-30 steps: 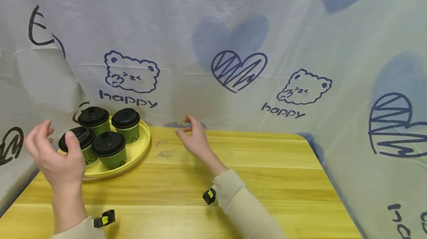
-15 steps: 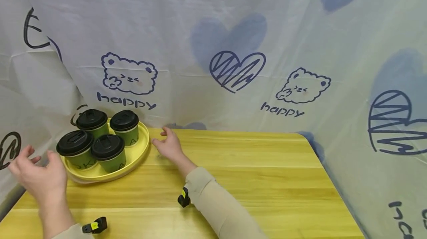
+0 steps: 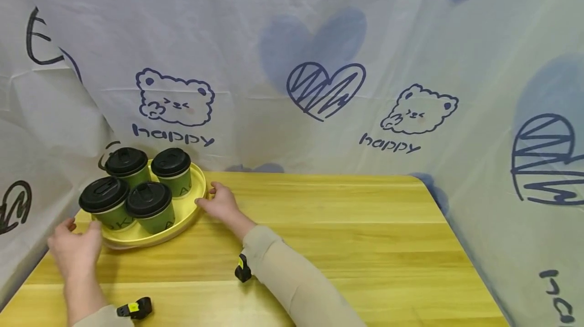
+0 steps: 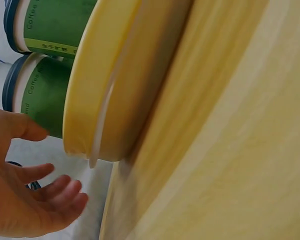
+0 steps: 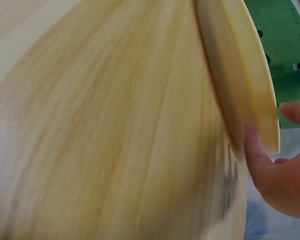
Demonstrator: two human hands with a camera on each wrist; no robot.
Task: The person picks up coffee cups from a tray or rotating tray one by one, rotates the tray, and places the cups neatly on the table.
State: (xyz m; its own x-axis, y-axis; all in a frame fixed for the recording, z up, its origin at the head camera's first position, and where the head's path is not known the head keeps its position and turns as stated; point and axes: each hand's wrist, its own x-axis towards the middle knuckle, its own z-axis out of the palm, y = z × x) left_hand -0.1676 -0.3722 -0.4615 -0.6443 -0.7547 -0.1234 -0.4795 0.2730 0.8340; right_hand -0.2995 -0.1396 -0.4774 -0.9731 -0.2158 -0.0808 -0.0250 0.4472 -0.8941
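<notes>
A round yellow tray (image 3: 184,215) stands on the table at the left, bearing several green paper cups (image 3: 157,220) with black lids (image 3: 148,198). My right hand (image 3: 221,203) holds the tray's right rim, thumb over the inner side and a finger against the outer wall, as the right wrist view shows. At the near left, my left hand (image 3: 75,248) is beside the tray with thumb and fingers spread. In the left wrist view, a gap shows between the left fingers (image 4: 72,187) and the tray wall (image 4: 97,100); the thumb points towards a cup.
The yellow wood-grain table (image 3: 342,246) extends to the right. A pale cloth (image 3: 246,63) printed with hearts and bears hangs behind it and along both sides, close to the tray's back left. Black wrist cameras (image 3: 243,268) sit at both sleeves.
My right hand has moved left from over the table to the tray's rim. My left hand swung out left, then came lower and back towards the tray. Tray and cups have stayed in place.
</notes>
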